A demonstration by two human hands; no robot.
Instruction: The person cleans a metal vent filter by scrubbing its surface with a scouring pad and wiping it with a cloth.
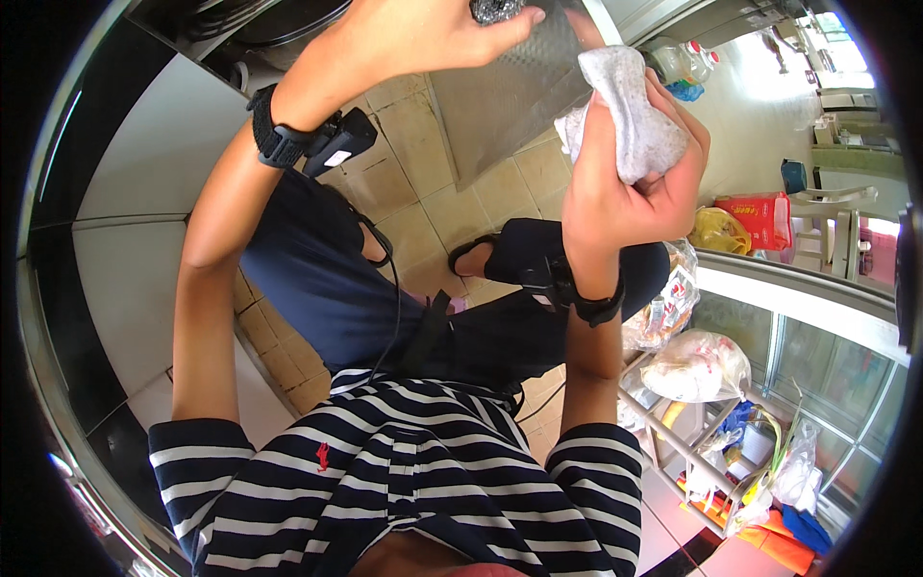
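At the top edge, my left hand [433, 36] has a metal scouring pad [497, 9] between its thumb and palm; its other fingers are partly cut off by the frame. A crumpled grey-white cloth [634, 108] is bunched in my right hand [627, 195], to the right. Beyond and between the hands stands a shiny metal panel [497, 108] with a faint pattern and a blurred reflection. Whether the pad touches the panel cannot be told. Both wrists wear black straps, with a small black device visible at the left one.
Cookware [288, 29] sits in an open compartment at upper left. At right, a metal rack [670, 440] holds bagged goods, beside a sliding-door track [807, 281]. Past it are a red bag [757, 220] and plastic bottles [681, 61]. A thin black cable [396, 288] runs down over my lap.
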